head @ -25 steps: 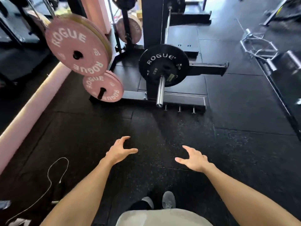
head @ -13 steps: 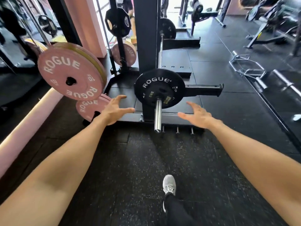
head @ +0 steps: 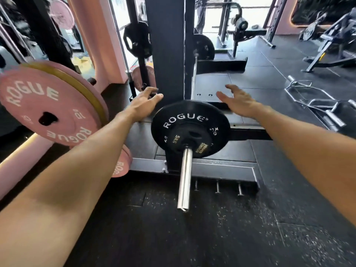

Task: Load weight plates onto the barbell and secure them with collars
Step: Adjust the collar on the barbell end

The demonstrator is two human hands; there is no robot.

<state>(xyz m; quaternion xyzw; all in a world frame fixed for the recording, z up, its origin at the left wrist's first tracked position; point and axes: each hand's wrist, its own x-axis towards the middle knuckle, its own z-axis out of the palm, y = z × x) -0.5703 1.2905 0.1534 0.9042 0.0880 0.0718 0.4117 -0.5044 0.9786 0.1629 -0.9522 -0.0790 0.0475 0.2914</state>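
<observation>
A black Rogue plate (head: 185,120) sits on the chrome barbell sleeve (head: 184,178), with a smaller black 5 kg plate (head: 185,140) in front of it. The sleeve's bare end points toward me. No collar shows on it. My left hand (head: 143,104) is stretched out just above and left of the plate's rim, fingers spread and holding nothing. My right hand (head: 238,100) hovers at the plate's upper right, also spread and empty. Neither hand plainly touches the plate.
Pink Rogue plates (head: 48,105) hang on storage pegs at the left, with a smaller pink one (head: 120,164) lower down. The black rack upright (head: 166,49) rises behind the barbell. A trap bar (head: 316,102) lies on the rubber floor at the right.
Both arms have reached forward and up from low over the floor to either side of the black plate. I have stepped closer to the barbell.
</observation>
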